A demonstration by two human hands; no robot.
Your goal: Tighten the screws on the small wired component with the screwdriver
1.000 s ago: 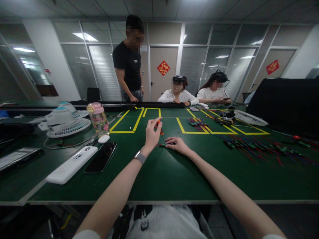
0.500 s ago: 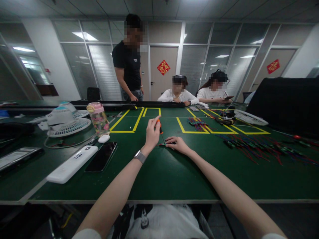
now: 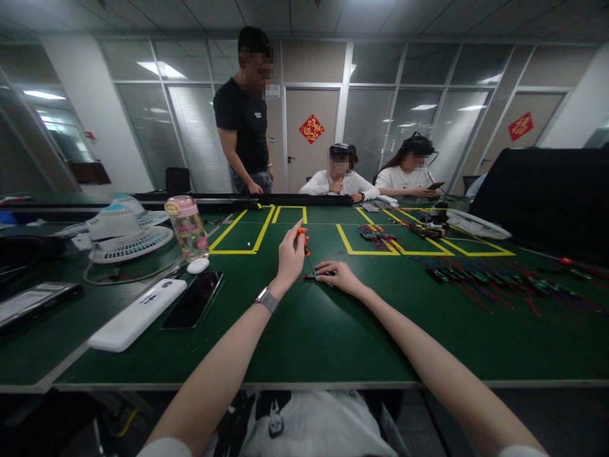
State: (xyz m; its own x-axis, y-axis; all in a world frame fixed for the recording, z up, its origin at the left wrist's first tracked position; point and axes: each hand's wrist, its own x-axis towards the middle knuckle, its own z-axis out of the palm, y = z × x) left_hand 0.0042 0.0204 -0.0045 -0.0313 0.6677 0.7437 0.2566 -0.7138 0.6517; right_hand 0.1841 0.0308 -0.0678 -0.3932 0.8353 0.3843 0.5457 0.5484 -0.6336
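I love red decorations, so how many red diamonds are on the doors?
2: one red diamond on the middle door, another red diamond on the far right door.

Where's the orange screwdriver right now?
In the head view, the orange screwdriver is near the middle, in the left hand, its tip down at the small green board.

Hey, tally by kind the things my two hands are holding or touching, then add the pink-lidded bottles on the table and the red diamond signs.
Screwdriver: 1
Small circuit board: 1
Pink-lidded bottle: 1
Red diamond signs: 2
Total: 5
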